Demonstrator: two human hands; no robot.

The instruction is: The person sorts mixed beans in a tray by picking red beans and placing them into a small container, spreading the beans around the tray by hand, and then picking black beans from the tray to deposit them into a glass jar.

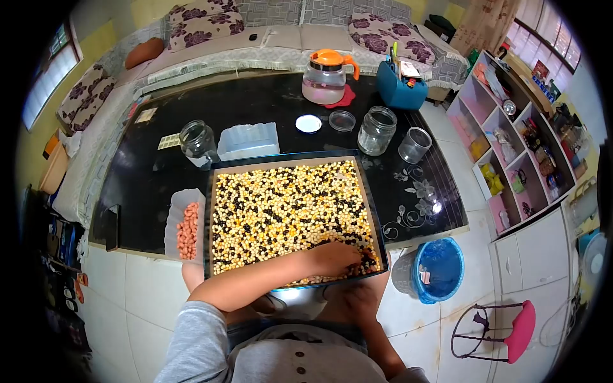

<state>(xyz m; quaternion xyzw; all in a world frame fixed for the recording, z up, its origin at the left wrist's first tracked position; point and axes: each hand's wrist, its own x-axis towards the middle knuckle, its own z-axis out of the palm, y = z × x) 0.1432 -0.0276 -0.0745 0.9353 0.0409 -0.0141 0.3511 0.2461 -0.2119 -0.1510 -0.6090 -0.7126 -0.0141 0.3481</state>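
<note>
A shallow box (288,161) filled with mixed beans and kernels, mostly cream with black and orange ones, rests across my lap and the table edge. Reaching across it from the left, my left hand (335,258) is down among the beans (287,217) at the near right corner. Its fingers are curled; anything pinched in them is hidden. My right hand (362,301) is below the box's near edge by my leg, in shadow, its fingers unclear. A translucent tray of pink peanuts (187,231) stands against the box's left side.
On the black table (255,96) are a glass jar (198,144), a plastic container (249,142), a white lid (308,124), another jar (377,131), a clear cup (415,145) and an orange-lidded pitcher (324,80). A blue-lined bin (439,270) and pink stool (520,332) stand right.
</note>
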